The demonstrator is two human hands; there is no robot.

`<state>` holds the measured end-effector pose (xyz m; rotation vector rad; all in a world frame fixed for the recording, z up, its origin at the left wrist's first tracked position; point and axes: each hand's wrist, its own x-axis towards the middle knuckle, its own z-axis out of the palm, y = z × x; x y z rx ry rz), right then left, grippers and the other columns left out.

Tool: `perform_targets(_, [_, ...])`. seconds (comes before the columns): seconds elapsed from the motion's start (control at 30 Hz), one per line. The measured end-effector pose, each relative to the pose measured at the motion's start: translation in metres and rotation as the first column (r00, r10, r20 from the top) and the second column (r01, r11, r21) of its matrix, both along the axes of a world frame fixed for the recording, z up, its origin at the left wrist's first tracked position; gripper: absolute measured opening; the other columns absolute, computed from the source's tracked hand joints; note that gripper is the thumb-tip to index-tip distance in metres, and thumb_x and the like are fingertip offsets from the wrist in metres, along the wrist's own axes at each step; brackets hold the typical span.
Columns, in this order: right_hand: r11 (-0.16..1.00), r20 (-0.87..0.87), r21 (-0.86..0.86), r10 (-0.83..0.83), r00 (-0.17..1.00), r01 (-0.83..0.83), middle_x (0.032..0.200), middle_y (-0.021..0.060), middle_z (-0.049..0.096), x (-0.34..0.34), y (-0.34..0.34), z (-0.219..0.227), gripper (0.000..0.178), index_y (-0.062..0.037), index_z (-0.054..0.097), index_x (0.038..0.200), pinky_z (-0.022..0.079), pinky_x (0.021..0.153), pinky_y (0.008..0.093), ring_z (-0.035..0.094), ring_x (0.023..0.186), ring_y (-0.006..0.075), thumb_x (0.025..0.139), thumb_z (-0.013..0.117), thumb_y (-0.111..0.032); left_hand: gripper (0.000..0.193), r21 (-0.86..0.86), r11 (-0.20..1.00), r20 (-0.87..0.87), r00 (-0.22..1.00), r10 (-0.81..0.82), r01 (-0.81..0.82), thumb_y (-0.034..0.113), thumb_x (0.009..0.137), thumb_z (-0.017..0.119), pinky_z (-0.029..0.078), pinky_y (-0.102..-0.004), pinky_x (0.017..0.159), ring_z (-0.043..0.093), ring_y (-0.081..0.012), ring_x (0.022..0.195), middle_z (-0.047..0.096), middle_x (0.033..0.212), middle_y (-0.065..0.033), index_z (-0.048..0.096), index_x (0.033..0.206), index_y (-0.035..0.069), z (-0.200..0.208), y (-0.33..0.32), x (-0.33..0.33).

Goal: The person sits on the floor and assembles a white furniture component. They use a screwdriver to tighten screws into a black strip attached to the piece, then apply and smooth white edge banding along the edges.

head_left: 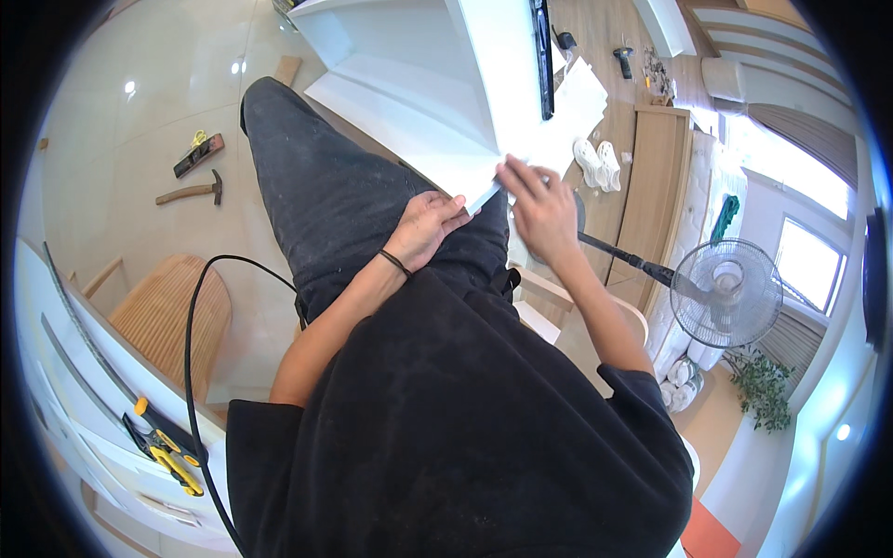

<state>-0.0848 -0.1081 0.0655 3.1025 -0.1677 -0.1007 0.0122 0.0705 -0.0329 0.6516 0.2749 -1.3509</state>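
Observation:
A white open-fronted cabinet box rests across my lap, tilted, with one corner toward me. My left hand is closed on that near corner, its thumb and fingertips pinching the panel's edge. Between my hands shows a narrow, pale bluish edge; I cannot tell if it is a separate strip. My right hand bends over the same edge a little farther up, fingers pressed together and slightly blurred. Whether a small object sits under those fingers is hidden.
At left on the tiled floor lie a claw hammer and a hand plane. A wooden chair and a black cable are nearer. White clogs lie at right, beyond a standing fan. Yellow-black tools sit lower left.

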Motion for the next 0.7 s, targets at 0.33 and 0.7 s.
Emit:
perform_targets(0.33, [0.98, 0.059, -0.046, -0.192, 0.98, 0.195, 0.143, -0.0002, 0.059, 0.004, 0.037, 0.004, 0.063, -0.016, 0.064, 0.138, 0.049, 0.09, 0.0414, 0.056, 0.113, 0.03, 0.075, 0.069, -0.01, 0.038, 0.005, 1.0, -0.017, 1.0, 0.014, -0.014, 0.017, 0.1, 0.069, 0.05, -0.0375, 0.109, 0.064, -0.0222, 0.115, 0.064, 0.118, -0.0137, 0.055, 0.124, -0.01, -0.004, 0.0, -0.001])
perform_targets(0.7, [0.996, 0.064, 0.031, 0.082, 0.995, -0.084, 0.145, -0.0003, 0.057, -0.004, 0.046, 0.001, 0.062, -0.0171, 0.063, 0.139, 0.048, 0.087, 0.0419, 0.056, 0.11, 0.0293, 0.077, 0.069, -0.012, 0.035, 0.041, 0.999, -0.025, 0.999, 0.036, -0.035, 0.018, 0.1, 0.069, 0.051, -0.0378, 0.109, 0.063, -0.0216, 0.112, 0.063, 0.116, -0.0134, 0.056, 0.117, -0.008, -0.006, -0.001, -0.002])
